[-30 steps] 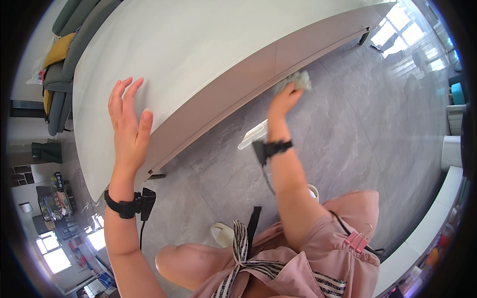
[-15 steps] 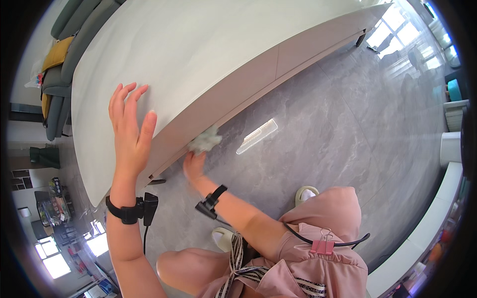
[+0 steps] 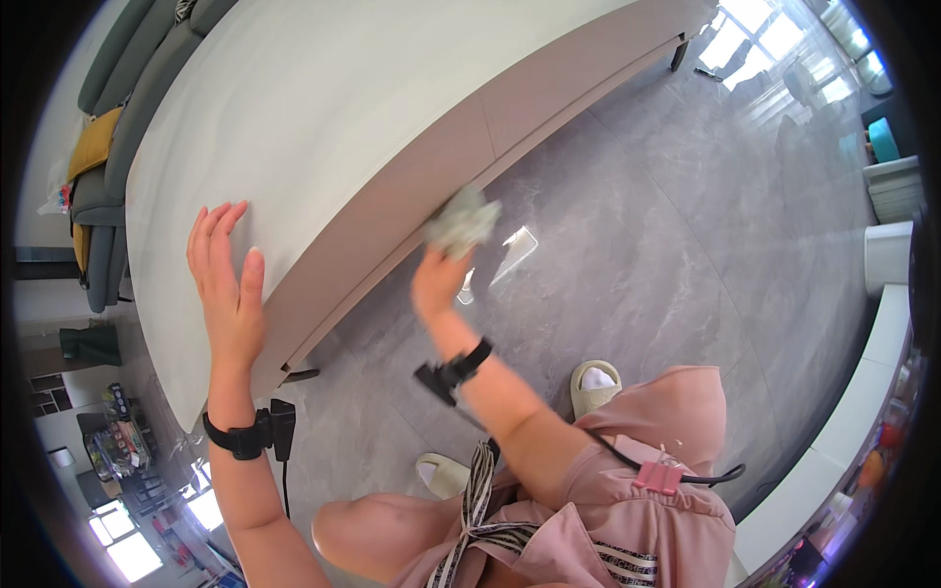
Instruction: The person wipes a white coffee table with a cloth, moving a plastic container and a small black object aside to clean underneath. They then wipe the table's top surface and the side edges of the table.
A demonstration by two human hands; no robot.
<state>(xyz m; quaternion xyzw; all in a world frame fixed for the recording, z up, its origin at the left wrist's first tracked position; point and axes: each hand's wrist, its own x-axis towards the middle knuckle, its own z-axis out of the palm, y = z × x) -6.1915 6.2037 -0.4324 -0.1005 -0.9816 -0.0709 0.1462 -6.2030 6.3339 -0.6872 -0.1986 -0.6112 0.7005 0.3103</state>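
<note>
A pale grey-green cloth (image 3: 464, 220), crumpled and smeared by motion, is in my right hand (image 3: 441, 282). The cloth lies against the lower part of the pinkish-beige drawer front (image 3: 392, 201) of a low table. My left hand (image 3: 229, 306) is open, fingers apart and a little curved, over the near left part of the white tabletop (image 3: 323, 108). Whether its fingertips touch the top, I cannot tell. Both wrists wear black straps with small black devices.
A short dark table leg (image 3: 302, 374) stands near my left forearm, and another leg (image 3: 678, 54) at the far end. Grey glossy tiles (image 3: 627, 255) cover the floor. A grey sofa (image 3: 147, 108) with a yellow cushion (image 3: 95, 144) stands beyond the table. My slippers (image 3: 594, 388) are below.
My right hand has moved right and farther away along the drawer front, with the cloth in it. My left hand stays open over the tabletop, and the view has shifted slightly.
</note>
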